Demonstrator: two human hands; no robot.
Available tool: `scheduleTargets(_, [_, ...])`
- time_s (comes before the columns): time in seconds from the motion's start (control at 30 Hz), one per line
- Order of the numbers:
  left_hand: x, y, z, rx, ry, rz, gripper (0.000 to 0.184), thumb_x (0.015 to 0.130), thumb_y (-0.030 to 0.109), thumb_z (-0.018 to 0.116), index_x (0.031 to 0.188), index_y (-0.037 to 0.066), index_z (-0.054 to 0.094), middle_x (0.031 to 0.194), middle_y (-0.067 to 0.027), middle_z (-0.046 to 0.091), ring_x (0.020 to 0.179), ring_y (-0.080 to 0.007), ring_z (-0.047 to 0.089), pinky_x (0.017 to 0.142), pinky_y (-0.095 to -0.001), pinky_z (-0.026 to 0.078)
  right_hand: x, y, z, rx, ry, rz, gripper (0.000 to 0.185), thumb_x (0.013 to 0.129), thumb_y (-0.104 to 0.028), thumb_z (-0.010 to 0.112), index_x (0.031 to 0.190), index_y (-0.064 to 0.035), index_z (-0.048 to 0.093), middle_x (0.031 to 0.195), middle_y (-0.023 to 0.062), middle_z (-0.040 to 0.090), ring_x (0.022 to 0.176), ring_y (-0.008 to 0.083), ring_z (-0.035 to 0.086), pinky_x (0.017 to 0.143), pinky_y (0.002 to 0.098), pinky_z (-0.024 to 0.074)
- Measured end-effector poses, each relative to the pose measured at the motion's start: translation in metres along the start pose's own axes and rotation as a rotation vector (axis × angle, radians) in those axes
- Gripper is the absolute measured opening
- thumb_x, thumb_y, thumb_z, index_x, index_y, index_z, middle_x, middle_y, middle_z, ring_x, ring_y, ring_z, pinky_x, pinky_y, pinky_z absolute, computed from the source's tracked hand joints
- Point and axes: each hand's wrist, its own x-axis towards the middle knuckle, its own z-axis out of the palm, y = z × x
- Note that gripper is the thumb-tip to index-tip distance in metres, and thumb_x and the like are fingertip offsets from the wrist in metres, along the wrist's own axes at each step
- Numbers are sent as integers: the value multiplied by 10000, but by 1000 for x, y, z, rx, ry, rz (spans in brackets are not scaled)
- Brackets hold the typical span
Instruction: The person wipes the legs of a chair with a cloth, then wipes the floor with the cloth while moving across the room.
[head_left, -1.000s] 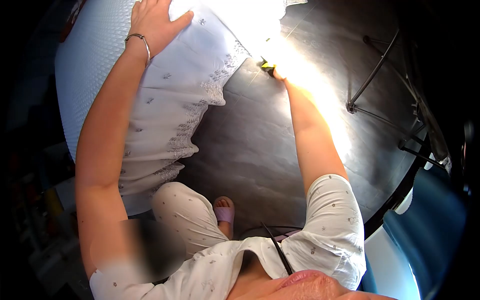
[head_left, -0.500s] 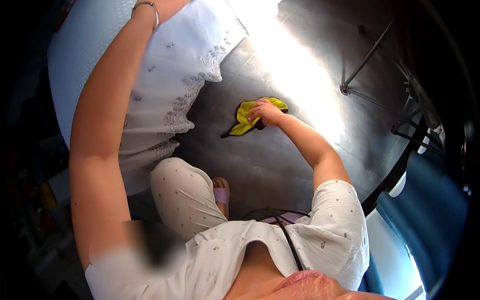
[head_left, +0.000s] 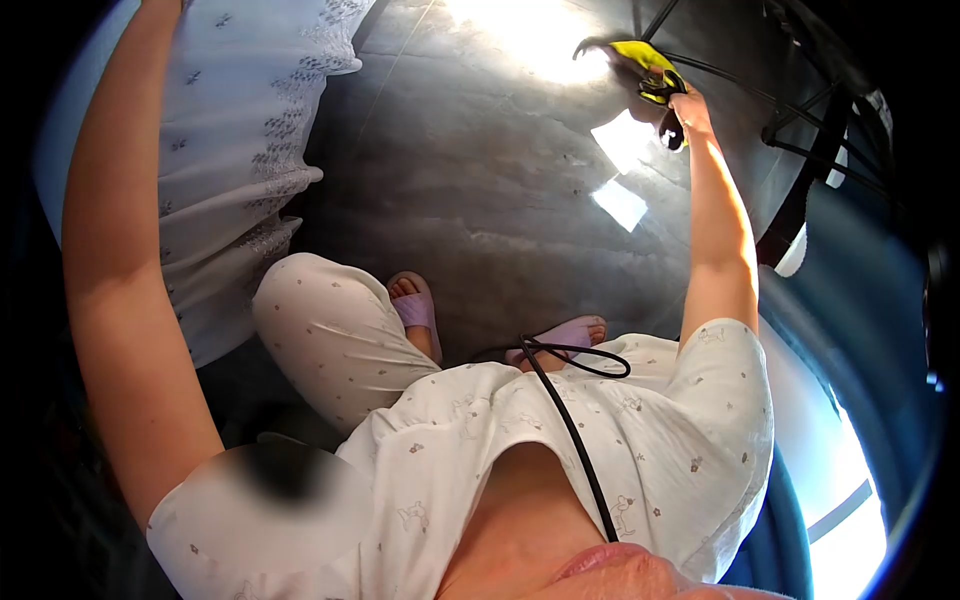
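Observation:
My right hand (head_left: pixel 690 110) is at the upper right, its fingers closed on a yellow and black cloth item (head_left: pixel 642 56). The item hangs above the grey floor (head_left: pixel 450 170), with a dark strip curling out to its left; its exact shape is hard to make out. My left forearm reaches up along the left side over a white embroidered cloth (head_left: pixel 240 110), and the left hand lies beyond the top edge.
Thin dark metal legs (head_left: pixel 800 140) of a stand or rack are at the upper right. Blue curtain-like fabric (head_left: pixel 865 290) hangs at the right. A black cable (head_left: pixel 570 420) loops across my front. My feet in lilac slippers (head_left: pixel 415 312) rest on the floor.
My right hand has carried the yellow and black item from mid-floor to the upper right. The view has shifted, and my left hand has gone out of sight at the top.

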Motion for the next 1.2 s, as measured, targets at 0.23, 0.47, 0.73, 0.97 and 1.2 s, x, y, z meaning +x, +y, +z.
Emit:
scheduleTargets(0.23, [5, -7, 12, -30, -1, -49, 898, 649, 468, 632, 1343, -6, 316, 1355, -271, 303, 1272, -394, 267, 1051, -481, 186, -22, 60, 83, -964, -40, -438, 641, 695, 19, 428, 1272, -244, 516, 1340, 42, 457, 1257, 283, 375, 1023, 389, 328])
scheduleTargets(0.47, [0, -5, 8, -30, -37, -81, 903, 647, 487, 623, 1345, 5, 315, 1362, -262, 303, 1270, -388, 272, 1047, -475, 193, -100, 112, 126, -935, -405, -785, 589, 651, 136, 436, 1118, -166, 628, 1219, -20, 556, 1156, 195, 468, 966, 353, 343])
scheduleTargets(0.73, [3, -9, 11, 3, -108, -93, 938, 651, 512, 608, 1378, 25, 270, 1409, -253, 252, 1314, -374, 219, 1070, -468, 146, -87, 84, -38, -284, 71, -46, 418, 699, -19, 430, 1072, -30, 620, 883, 45, 639, 764, 118, 544, 674, 212, 419])
scheduleTargets(0.97, [9, -13, 11, 31, -71, -70, 966, 666, 559, 599, 1394, 29, 249, 1432, -264, 214, 1341, -378, 178, 1080, -480, 125, -133, 199, -8, -1171, 830, 136, 697, 729, -110, 523, 1366, -326, 341, 1378, 97, 318, 1140, 374, 392, 904, 508, 390])
scheduleTargets(1.2, [11, -18, 19, 44, -32, -85, 970, 664, 567, 598, 1391, 22, 258, 1423, -270, 233, 1332, -393, 193, 1076, -486, 141, -162, 162, 156, -908, 598, 47, 746, 674, -81, 590, 1361, -257, 360, 1358, 137, 289, 1156, 377, 356, 934, 506, 326])
